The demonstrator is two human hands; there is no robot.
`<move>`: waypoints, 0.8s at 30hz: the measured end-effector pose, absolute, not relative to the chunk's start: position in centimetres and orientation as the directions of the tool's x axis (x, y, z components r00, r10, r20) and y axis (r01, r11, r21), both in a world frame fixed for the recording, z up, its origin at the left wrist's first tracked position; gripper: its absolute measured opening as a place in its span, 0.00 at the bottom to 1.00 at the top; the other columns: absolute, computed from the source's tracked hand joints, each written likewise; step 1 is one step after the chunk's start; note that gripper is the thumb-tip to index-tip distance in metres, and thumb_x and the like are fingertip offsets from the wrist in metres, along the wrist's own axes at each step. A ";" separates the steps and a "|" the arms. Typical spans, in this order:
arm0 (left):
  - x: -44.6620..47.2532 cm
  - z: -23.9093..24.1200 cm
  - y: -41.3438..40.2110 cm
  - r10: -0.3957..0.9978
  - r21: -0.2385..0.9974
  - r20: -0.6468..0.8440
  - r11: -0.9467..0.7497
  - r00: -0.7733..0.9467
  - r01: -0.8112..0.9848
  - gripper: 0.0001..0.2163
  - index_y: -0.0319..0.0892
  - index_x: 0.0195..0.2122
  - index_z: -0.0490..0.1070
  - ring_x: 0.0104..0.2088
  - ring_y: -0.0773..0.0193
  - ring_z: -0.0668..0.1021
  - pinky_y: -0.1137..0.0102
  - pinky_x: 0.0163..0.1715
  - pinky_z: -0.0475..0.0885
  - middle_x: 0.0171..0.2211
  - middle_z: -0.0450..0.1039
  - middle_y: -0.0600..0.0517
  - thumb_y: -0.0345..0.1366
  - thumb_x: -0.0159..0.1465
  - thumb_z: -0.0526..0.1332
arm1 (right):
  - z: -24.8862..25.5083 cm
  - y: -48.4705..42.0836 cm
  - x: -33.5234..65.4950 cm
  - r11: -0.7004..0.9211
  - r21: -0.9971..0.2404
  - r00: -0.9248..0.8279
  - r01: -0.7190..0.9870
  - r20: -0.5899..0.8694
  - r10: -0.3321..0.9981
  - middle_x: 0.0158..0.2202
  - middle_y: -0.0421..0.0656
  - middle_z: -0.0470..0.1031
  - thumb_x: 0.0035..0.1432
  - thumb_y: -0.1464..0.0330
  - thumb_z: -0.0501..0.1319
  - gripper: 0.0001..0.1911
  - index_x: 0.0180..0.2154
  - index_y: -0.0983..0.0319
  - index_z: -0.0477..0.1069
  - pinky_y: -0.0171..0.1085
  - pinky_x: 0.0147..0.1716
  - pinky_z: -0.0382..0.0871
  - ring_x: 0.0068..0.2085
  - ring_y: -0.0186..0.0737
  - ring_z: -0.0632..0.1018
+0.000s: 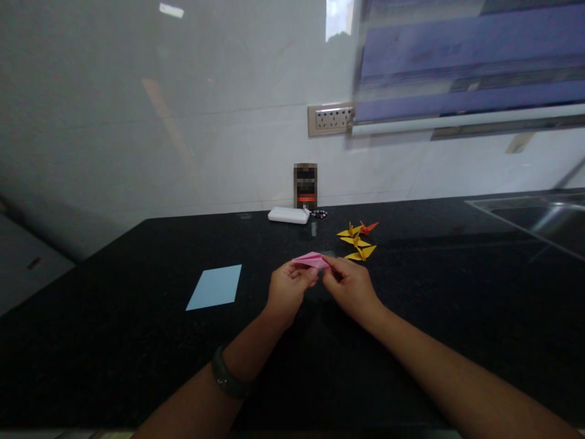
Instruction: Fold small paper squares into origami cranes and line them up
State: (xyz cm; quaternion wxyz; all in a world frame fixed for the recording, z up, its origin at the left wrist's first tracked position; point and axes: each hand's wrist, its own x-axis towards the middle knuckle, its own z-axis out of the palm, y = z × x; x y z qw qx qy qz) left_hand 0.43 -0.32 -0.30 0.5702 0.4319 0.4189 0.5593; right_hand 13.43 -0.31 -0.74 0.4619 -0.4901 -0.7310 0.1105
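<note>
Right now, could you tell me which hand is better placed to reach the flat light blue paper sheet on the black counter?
Left, probably: both hands pinch the folded pink paper, but the left hand lies nearer the light blue paper sheet; the right hand is farther.

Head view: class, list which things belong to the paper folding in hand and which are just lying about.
Belong to the folding: pink folded paper, pinched by left hand and right hand; blue paper sheet; yellow folded birds; orange folded bird.
Lying about: white case; dark box by the wall; wall socket; sink.
</note>
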 end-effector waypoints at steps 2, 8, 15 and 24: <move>0.5 -0.4 -0.3 0.996 0.945 0.003 0.025 0.085 -0.327 0.15 0.33 0.33 0.72 0.30 0.65 0.75 0.70 0.33 0.69 0.30 0.74 0.46 0.35 0.45 0.66 | -0.7 -0.3 13.4 0.502 -0.574 -0.115 0.646 0.578 0.808 0.27 0.44 0.73 0.50 0.73 0.52 0.17 0.41 0.62 0.71 0.35 0.27 0.64 0.26 0.37 0.71; 0.6 -0.4 -0.4 0.991 0.933 -0.066 0.102 0.114 -0.345 0.26 0.36 0.45 0.65 0.25 0.70 0.73 0.73 0.28 0.66 0.25 0.72 0.52 0.30 0.43 0.67 | -0.9 -0.3 13.4 0.394 -0.678 -0.037 0.621 0.477 0.878 0.23 0.41 0.71 0.48 0.71 0.55 0.17 0.42 0.64 0.69 0.32 0.24 0.64 0.22 0.34 0.70; 0.6 -0.2 -0.4 0.990 0.942 0.028 0.021 0.139 -0.335 0.15 0.36 0.36 0.70 0.29 0.68 0.72 0.73 0.30 0.66 0.31 0.72 0.48 0.38 0.48 0.64 | -0.5 -0.5 13.6 0.577 -0.474 -0.250 0.665 0.587 0.770 0.30 0.45 0.73 0.52 0.73 0.52 0.15 0.42 0.62 0.69 0.35 0.31 0.64 0.30 0.38 0.72; 0.0 -0.3 -0.2 0.975 0.928 0.012 0.073 0.224 -0.366 0.15 0.35 0.36 0.72 0.29 0.65 0.73 0.69 0.34 0.66 0.28 0.73 0.48 0.40 0.52 0.61 | 0.0 -1.1 13.4 0.591 -0.631 -0.239 0.504 0.555 0.797 0.25 0.42 0.68 0.53 0.71 0.52 0.10 0.35 0.61 0.71 0.33 0.28 0.61 0.27 0.34 0.69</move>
